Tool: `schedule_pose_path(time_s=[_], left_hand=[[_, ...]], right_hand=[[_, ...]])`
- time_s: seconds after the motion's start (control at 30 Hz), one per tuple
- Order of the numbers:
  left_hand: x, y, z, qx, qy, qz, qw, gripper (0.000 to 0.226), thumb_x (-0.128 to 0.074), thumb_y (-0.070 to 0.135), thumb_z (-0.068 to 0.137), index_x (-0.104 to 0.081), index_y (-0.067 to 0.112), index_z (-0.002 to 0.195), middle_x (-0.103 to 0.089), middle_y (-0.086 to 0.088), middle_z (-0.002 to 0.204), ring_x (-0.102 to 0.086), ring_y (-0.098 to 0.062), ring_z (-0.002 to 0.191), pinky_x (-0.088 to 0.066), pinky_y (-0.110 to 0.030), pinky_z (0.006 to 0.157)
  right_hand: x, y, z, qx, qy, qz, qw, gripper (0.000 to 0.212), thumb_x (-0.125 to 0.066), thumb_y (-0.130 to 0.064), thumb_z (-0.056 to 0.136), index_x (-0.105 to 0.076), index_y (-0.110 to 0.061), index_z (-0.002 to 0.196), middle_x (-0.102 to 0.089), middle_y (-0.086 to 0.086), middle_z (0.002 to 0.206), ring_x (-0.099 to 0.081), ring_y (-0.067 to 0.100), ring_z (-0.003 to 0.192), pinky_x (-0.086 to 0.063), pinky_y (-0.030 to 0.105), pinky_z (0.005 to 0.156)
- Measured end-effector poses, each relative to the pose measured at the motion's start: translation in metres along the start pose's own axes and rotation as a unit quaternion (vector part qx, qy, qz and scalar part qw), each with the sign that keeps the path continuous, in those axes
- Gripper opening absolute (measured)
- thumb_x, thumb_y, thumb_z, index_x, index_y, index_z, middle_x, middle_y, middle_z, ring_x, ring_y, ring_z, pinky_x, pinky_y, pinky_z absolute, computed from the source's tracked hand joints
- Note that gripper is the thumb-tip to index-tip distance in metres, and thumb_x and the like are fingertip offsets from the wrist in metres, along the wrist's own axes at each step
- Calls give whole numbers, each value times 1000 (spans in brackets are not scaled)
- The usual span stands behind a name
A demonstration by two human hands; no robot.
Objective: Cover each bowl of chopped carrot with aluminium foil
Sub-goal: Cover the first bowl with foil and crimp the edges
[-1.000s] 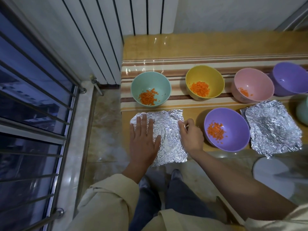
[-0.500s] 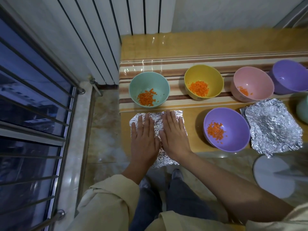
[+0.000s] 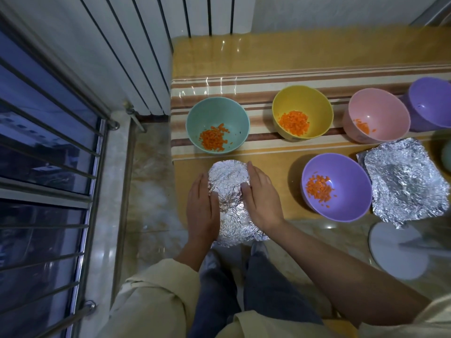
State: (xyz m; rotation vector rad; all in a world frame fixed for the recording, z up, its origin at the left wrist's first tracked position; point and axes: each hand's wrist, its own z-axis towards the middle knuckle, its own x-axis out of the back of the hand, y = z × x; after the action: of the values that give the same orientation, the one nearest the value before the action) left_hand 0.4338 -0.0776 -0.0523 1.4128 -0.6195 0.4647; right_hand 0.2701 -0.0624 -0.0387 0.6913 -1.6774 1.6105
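1. Table [image 3: 317, 52], yellow top w/ striped band, holds bowls & foil.
2. Foil-wrapped bowl [image 3: 229, 189] at near-left table edge, foil crumpled over it.
3. Second foil sheet [image 3: 402, 184] lies at right, just beside purple bowl [image 3: 351, 176] w/ carrot inside.
4. Uncovered w/ carrot in back row: teal bowl [image 3: 217, 113], yellow bowl [image 3: 302, 103], pink bowl [image 3: 380, 111].
5. Left hand [image 3: 201, 211] & right hand [image 3: 262, 198]: palms flat, fingers straight, pressed on opp. sides of the foil-wrapped bowl.
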Motion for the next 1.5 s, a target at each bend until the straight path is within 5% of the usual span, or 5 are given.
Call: schedule_pose_path(time_s=[0.13,0.5,0.8,1.17,1.5], left_hand=[[-1,1,-1,31,41,-69,996,47,-34,19,102,-45,4,145,-47,2,140,-39,1,126,-22,-2,105],[-1,6,-3,175,56,-198,963,47,-29,33,100,-58,6,127,-61,17,96,-56,9,83,-44,-16,77],[16,3,-4,188,40,-86,978,46,-30,39,106,-52,17,140,-47,-7,137,-47,-18,124,-31,-22,98],[8,20,-31,182,38,-75,980,55,-30,38,104,-37,11,152,-41,-16,146,-43,-29,131,-28,-26,100],[6,43,-13,54,115,124,984,59,-28,31,98,-42,-1,146,-37,-26,154,-32,-40,143,-26,-54,116]], right_hand=[[0,0,0,-27,39,70,996,46,-32,-29,102,-38,-10,144,-54,9,128,-50,19,113,-34,21,89],[-2,5,3,-168,25,305,937,32,-31,-25,105,-60,-19,117,-66,1,102,-58,14,94,-42,24,85],[-10,-4,-7,-274,131,347,887,27,-33,-19,104,-52,-26,86,-48,-13,75,-42,2,71,-36,27,77],[-15,-25,-48,-408,209,463,759,25,-36,-12,101,-47,-11,124,-52,5,109,-46,17,100,-34,23,81],[28,-12,-46,-71,148,163,973,51,-32,-31,100,-33,-7,145,-24,7,155,-20,12,143,-16,29,115]])
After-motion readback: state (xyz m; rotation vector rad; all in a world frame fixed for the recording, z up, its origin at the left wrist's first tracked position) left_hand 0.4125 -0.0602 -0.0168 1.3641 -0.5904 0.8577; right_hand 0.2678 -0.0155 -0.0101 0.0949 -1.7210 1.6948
